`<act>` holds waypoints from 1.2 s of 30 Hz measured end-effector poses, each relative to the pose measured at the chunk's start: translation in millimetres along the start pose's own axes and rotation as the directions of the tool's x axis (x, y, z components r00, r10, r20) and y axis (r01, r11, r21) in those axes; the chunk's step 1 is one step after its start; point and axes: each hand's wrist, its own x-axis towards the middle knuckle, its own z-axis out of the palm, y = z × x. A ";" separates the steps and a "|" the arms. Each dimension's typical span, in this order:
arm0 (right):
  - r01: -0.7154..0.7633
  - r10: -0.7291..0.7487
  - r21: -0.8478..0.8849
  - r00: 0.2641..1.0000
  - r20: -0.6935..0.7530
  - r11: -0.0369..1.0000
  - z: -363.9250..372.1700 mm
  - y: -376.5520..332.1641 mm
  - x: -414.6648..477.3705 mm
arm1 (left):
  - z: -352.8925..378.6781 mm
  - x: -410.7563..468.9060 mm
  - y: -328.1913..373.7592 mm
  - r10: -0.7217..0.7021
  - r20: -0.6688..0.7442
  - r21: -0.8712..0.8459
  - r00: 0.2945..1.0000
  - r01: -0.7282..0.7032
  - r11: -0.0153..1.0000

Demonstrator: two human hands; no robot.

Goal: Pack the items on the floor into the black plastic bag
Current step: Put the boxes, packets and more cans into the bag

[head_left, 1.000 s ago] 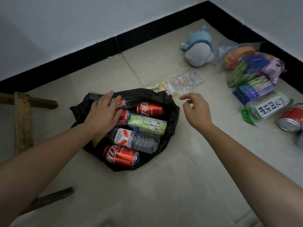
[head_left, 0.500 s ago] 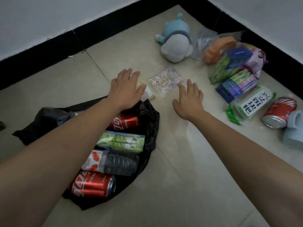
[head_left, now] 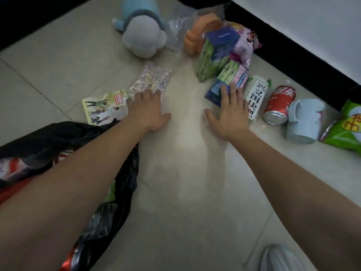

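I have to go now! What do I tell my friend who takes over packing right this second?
Left hand: open, fingertips at the sparkly packet.
Right hand: open, fingertips at the blue tissue pack.
Done: the black plastic bag, under the left arm, holds some items.
Left on the floor: those two, the picture card pack, plush toy, cola can, blue cup, green chip bag and more packs.
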 end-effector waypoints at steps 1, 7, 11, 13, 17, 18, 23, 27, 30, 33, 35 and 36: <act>0.009 -0.008 0.027 0.999 -0.031 1.000 3.2 -0.7 -13.5 | -0.5 3.3 -1.0 -0.003 -0.067 -0.033 0.998 0.001 0.999; 0.104 -0.091 0.033 0.954 -0.287 0.994 16.4 -16.3 -81.4 | 8.8 13.1 -7.8 -0.038 0.042 -0.032 0.998 0.040 0.999; -0.054 0.105 0.150 0.929 -0.354 0.987 9.1 -28.7 -58.7 | 33.9 -27.3 5.1 0.042 -0.007 0.053 0.999 -0.041 0.998; -0.118 0.192 0.269 0.944 -0.269 0.956 13.6 -29.4 -50.8 | 43.6 -54.6 8.8 0.103 -0.037 0.087 0.994 -0.100 0.991; -0.155 0.198 0.268 0.970 -0.142 0.951 18.9 -26.6 -61.4 | 50.8 -91.6 7.4 0.229 -0.248 0.109 0.941 -0.208 0.972; -0.142 0.183 0.262 0.973 -0.140 0.955 18.4 -25.6 -67.9 | 50.3 -94.7 7.4 0.219 -0.302 0.092 0.928 -0.201 0.975; -0.101 0.135 0.265 0.984 -0.115 0.959 16.7 -22.4 -108.5 | 44.2 -83.2 8.2 -0.168 -0.269 -0.174 0.948 0.124 0.977; -0.147 0.173 0.299 0.983 -0.064 0.943 15.3 -18.9 -136.3 | 35.5 -78.5 20.4 -0.189 -0.215 -0.188 0.958 0.150 0.971; -0.161 0.189 0.332 0.980 -0.055 0.930 13.8 -18.6 -149.3 | 22.8 -83.6 29.7 -0.130 -0.342 -0.296 0.931 0.024 0.955; -0.166 0.185 0.355 0.983 -0.021 0.920 9.7 -18.4 -149.0 | -3.5 -95.3 29.8 -0.192 -0.403 -0.565 0.895 -0.078 0.822; -0.206 0.222 0.429 0.975 0.015 0.879 1.2 -21.5 -141.7 | -32.4 -108.4 23.2 -0.236 -0.445 -0.695 0.864 -0.167 0.699; -0.239 0.251 0.489 0.967 0.042 0.839 -5.7 -26.5 -136.6 | -48.2 -117.5 16.6 -0.262 -0.487 -0.723 0.833 -0.216 0.656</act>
